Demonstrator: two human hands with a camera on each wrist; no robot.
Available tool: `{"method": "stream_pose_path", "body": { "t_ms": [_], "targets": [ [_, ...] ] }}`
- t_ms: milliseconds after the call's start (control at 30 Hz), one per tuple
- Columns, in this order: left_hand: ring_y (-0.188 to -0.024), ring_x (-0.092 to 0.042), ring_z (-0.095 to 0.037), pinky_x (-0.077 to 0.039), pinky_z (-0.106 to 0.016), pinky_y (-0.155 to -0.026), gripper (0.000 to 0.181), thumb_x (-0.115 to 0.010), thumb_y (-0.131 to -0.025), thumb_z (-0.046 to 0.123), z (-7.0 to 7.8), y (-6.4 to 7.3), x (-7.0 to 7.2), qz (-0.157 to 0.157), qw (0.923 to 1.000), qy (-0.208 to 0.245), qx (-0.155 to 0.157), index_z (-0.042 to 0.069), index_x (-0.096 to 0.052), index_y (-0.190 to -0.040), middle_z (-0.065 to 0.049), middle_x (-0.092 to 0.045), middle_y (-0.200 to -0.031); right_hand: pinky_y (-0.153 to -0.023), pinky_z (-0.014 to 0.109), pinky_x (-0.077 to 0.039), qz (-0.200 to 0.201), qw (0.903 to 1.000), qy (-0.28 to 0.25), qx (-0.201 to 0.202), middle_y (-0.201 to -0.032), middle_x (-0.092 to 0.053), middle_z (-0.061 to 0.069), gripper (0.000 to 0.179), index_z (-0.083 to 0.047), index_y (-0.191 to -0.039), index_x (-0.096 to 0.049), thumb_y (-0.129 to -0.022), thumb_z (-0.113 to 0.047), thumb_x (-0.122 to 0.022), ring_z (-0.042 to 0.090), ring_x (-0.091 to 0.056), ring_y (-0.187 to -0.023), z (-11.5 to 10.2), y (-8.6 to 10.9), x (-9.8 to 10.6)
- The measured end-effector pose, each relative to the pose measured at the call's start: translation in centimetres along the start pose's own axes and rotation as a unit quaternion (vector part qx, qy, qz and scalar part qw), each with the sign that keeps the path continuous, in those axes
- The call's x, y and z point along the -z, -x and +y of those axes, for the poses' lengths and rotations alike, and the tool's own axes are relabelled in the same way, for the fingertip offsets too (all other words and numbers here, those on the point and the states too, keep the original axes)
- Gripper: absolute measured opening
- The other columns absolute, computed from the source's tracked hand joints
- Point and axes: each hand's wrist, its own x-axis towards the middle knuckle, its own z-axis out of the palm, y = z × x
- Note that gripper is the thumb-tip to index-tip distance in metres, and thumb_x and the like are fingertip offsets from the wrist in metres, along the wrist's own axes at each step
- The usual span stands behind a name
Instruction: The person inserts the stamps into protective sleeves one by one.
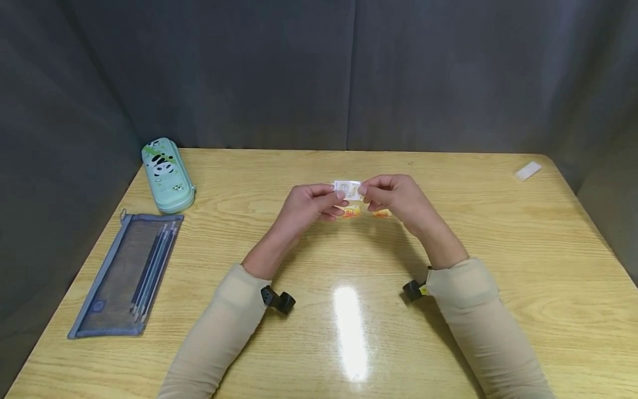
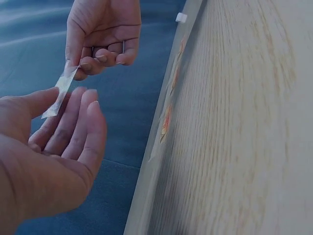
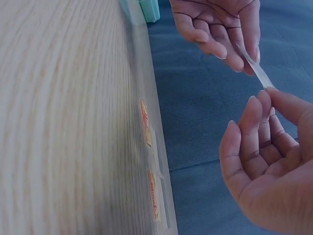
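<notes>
- Now the left hand [image 1: 310, 205] is pinching the left end of a small whitish strip [image 1: 350, 188] between thumb and fingers.
- The right hand [image 1: 399, 199] is gripping its right end, the other fingers curling loosely.
- The strip is hovering over the wooden table [image 1: 498, 233], its long axis running left to right, two orange-yellow pieces [image 1: 351, 211] lying nearby.

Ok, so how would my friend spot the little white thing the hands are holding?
Find the wooden table and look toward its far edge, where the left hand and right hand are close together. Between them, held at both ends, is a small whitish rectangle with faint markings. Unlike the yellow-and-orange pieces lying on the table, it's up in the air.
</notes>
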Motion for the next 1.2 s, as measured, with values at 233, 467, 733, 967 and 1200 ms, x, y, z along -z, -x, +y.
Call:
{"method": "stream_pose_path", "body": {
  "t_ms": [233, 467, 733, 967, 1200],
  "targets": [
    [-0.071, -0.071, -0.012, -0.063, -0.032, -0.074, 0.022, -0.072, -0.096, 0.016, 0.0, 0.1, 0.3, 0.037, 0.9993, 0.004, 0.007, -0.001, -0.074, -0.109, -0.008, -0.077, -0.091, -0.082, 0.026, -0.060, 0.003, 0.9998, -0.019, 0.010, -0.094, -0.070, -0.003, 0.034, 0.004, -0.121, -0.067, -0.103, -0.024, -0.060, 0.012, -0.071, -0.078, 0.3, 0.1, -0.2],
    [-0.075, -0.072, -0.014, -0.060, -0.049, -0.089, 0.025, -0.073, -0.095, 0.018, 0.2, 0.2, 1.0, 0.056, 0.9983, -0.018, 0.007, 0.005, -0.074, -0.116, -0.011, -0.076, -0.101, -0.078, 0.026, -0.060, 0.008, 0.9997, -0.018, 0.014, -0.101, -0.069, 0.004, 0.025, 0.005, -0.117, -0.066, -0.100, -0.013, -0.062, 0.011, -0.069, -0.076, 0.2, -0.4, -1.5],
    [-0.079, -0.072, -0.023, -0.062, -0.043, -0.084, 0.020, -0.073, -0.095, 0.019, 0.1, -0.6, 2.9, 0.093, 0.9938, -0.059, -0.007, 0.005, -0.077, -0.110, -0.011, -0.076, -0.097, -0.086, 0.038, -0.061, 0.011, 0.9999, 0.010, 0.002, -0.104, -0.071, 0.011, 0.025, 0.000, -0.117, -0.069, -0.100, -0.017, -0.063, 0.021, -0.069, -0.085, -0.1, -2.0, -2.3],
    [-0.073, -0.070, -0.020, -0.062, -0.040, -0.082, 0.019, -0.071, -0.095, 0.017, -0.3, -3.3, 5.0, 0.101, 0.9909, -0.083, 0.030, 0.005, -0.077, -0.109, -0.008, -0.074, -0.096, -0.085, 0.036, -0.059, 0.019, 0.9989, 0.023, -0.036, -0.104, -0.072, 0.010, 0.027, -0.003, -0.120, -0.069, -0.099, -0.019, -0.065, 0.016, -0.063, -0.079, 0.0, -5.3, -3.7],
    [-0.071, -0.068, -0.012, -0.062, -0.029, -0.072, 0.021, -0.071, -0.095, 0.015, -1.4, -4.8, 6.6, 0.118, 0.9860, -0.097, 0.065, 0.003, -0.075, -0.111, -0.012, -0.073, -0.100, -0.085, 0.039, -0.060, 0.004, 0.9967, 0.061, -0.054, -0.111, -0.075, 0.017, 0.027, -0.006, -0.124, -0.069, -0.101, -0.019, -0.062, 0.027, -0.071, -0.087, -0.1, -7.5, -4.7]
  ]
}}
